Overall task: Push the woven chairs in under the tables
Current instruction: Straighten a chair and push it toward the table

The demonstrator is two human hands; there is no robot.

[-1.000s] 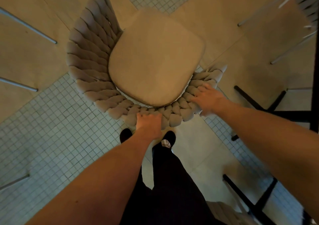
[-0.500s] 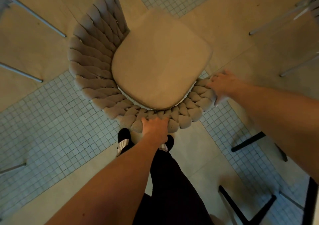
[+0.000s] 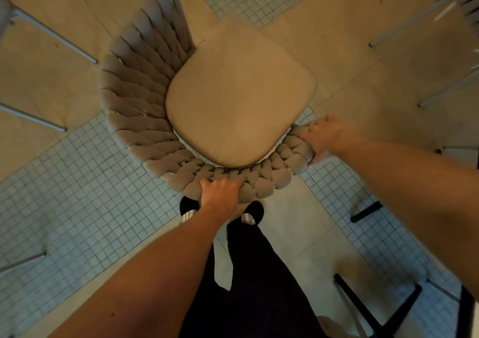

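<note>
The floor (image 3: 85, 208) is a patchwork of small pale square tiles and tan panels, seen from straight above. Nearest, the left hand (image 3: 220, 195) is closed over the rear rim of the grey chair with the thick braided back and beige seat pad (image 3: 233, 91), just ahead of the person's dark shoes (image 3: 252, 212). Further out and to the right of it, the right hand (image 3: 325, 136) is wrapped around the end of the chair's braided arm. Beyond both hands the seat faces away; thin grey metal legs (image 3: 55, 35) of other furniture stand off to the far left and far right, though whether any belong to a counter I cannot tell. To push well, keep both grips low and even, steer with the right hand, and slide the chair straight so its legs do not catch the tile joints or the neighbouring legs.
</note>
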